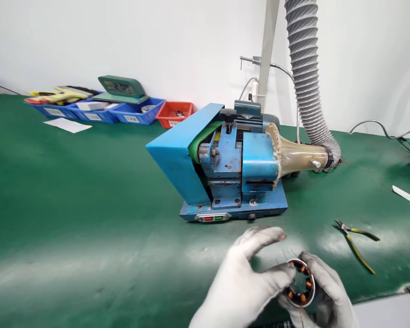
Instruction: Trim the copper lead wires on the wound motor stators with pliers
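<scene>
A round motor stator [313, 288] with copper windings inside a silvery ring shows near the bottom of the head view. My right hand [331, 291], in a white glove with darkened fingertips, is closed around its right side and underside. Thin wire ends stick up from the stator's upper edge, and another hangs below. My left hand [241, 275], gloved too, has its thumb at the stator's left side. Its index finger is raised and spread from the thumb, with a bare fingertip showing. Whether the left thumb presses on the ring or only rests there I cannot tell.
A blue belt grinder [225, 173] stands beyond my hands, joined to a grey hose [305, 73]. Yellow-handled cutting pliers [357, 243] lie open at the right. Blue bins [131, 119], a red bin [164, 119] and a digital clock [121, 86] line the wall.
</scene>
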Demonstrator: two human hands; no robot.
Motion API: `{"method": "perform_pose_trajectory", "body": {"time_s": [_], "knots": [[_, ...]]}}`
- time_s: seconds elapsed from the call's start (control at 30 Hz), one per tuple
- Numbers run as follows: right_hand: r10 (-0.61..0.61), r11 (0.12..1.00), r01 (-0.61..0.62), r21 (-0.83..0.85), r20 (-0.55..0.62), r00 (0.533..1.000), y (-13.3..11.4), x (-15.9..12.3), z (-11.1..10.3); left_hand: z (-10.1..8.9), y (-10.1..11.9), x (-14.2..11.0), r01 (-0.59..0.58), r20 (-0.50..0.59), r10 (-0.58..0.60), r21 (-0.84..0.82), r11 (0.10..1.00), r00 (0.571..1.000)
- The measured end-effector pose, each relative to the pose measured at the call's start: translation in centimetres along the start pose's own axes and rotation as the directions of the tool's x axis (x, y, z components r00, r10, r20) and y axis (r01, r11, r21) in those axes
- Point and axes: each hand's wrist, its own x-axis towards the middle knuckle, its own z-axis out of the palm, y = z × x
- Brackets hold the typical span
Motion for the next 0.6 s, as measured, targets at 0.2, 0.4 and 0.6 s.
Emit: {"method": "perform_pose_trajectory", "body": {"time_s": [0.2,0.4,0.6], "knots": [[-0.017,0.999,0.016,0.035,0.04,0.999,0.3,-0.2,0.0,1.6,-0.8,-0.4,0.15,0.06,-0.141,-0.203,0.968,0.988],[-0.005,1.0,0.005,0.008,0.014,1.0,-0.1,0.1,0.3,1.0,-0.9,-0.3,0.122,0.0,-0.134,-0.416,0.901,0.991],[-0.04,0.999,0.04,-0.011,0.052,0.998,0.1,-0.1,0.4,1.6,-0.2,0.2,0.255,0.139,-0.224,-0.283,0.925,0.965]]}}
